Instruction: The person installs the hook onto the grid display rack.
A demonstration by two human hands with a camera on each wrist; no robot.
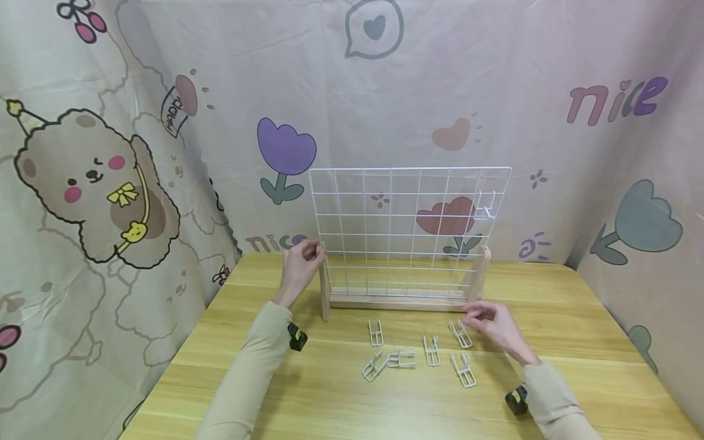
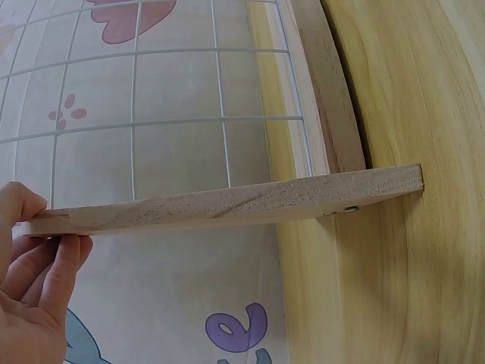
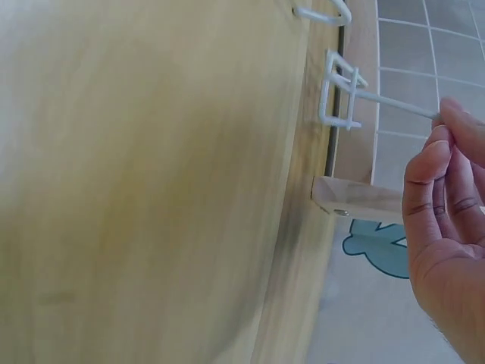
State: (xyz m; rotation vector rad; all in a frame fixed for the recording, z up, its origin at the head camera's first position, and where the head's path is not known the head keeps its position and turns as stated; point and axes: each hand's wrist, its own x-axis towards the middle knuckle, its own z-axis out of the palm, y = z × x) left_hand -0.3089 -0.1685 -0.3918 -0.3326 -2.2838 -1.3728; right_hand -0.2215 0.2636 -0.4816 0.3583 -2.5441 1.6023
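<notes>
A white wire grid panel [image 1: 405, 214] stands upright in a wooden stand [image 1: 398, 302]. My left hand [image 1: 302, 263] pinches the top of the stand's left wooden post [image 2: 220, 203] between thumb and fingers. At the stand's lower right, my right hand [image 1: 497, 327] holds the tip of a white wire hook [image 1: 461, 335] between thumb and fingertips. The right wrist view shows that hook's rectangular back frame [image 3: 326, 98] pointing away from the hand. Another white hook [image 1: 485, 211] hangs on the grid's upper right.
Several more white hooks lie on the wooden table [image 1: 330, 397] before the stand, among them one at the left [image 1: 376, 333], one in the middle [image 1: 431, 351] and one at the right [image 1: 463, 371]. Patterned cloth [image 1: 379, 91] hangs behind and on both sides.
</notes>
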